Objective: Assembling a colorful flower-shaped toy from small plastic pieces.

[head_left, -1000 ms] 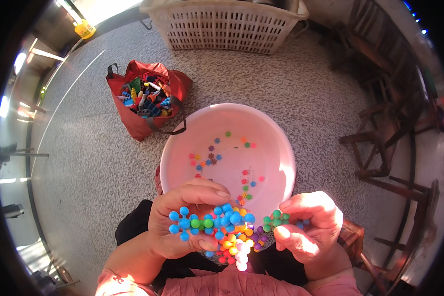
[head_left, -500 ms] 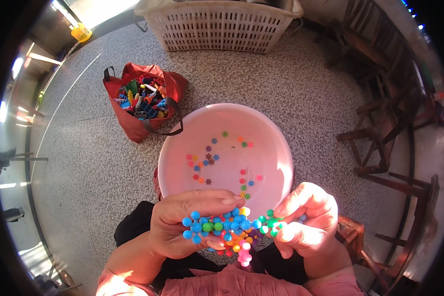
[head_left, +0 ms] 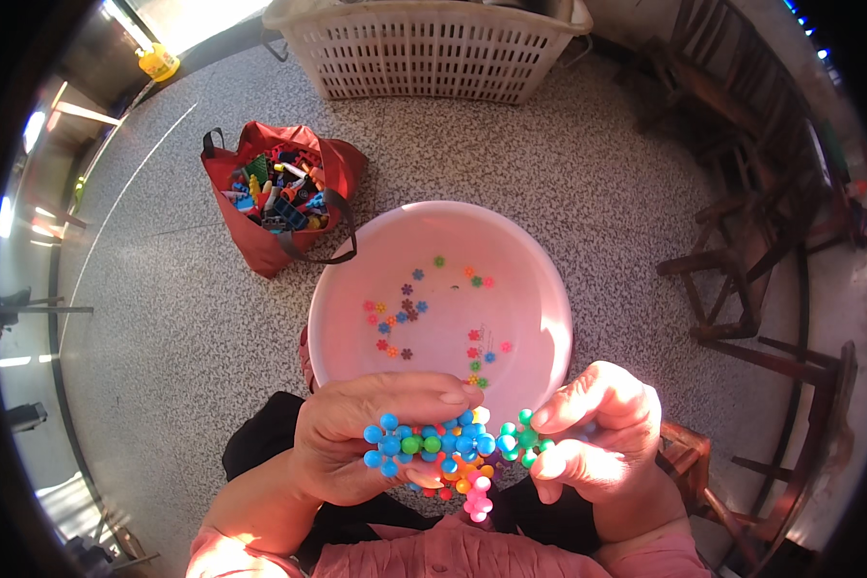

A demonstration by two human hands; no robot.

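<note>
My left hand (head_left: pixel 361 429) is closed round a many-coloured cluster of knobbed plastic building pieces (head_left: pixel 433 443), mostly blue on top, with green, orange and red among them. A pink piece (head_left: pixel 478 501) sticks out at its lower end. Between thumb and fingertips, my right hand (head_left: pixel 597 424) pinches a green flower-shaped building piece (head_left: pixel 523 438). This green piece is right beside the cluster's blue right end; whether they are joined I cannot tell. Below both hands is a pink basin (head_left: pixel 433 217) with several small flower-shaped pieces in many colours on its bottom, partly hidden by my hands.
Beyond the basin to the left, a red bag (head_left: pixel 265 241) with dark handles holds mixed toy pieces. A pale slatted plastic basket (head_left: pixel 424 58) is at the far side. Wooden chairs (head_left: pixel 742 241) line the right, and a yellow container (head_left: pixel 159 64) sits far left.
The cluster in my left hand has shifted slightly right. In my right hand the green piece has turned and now shows its flower shape more fully. The basin and bag are unmoved.
</note>
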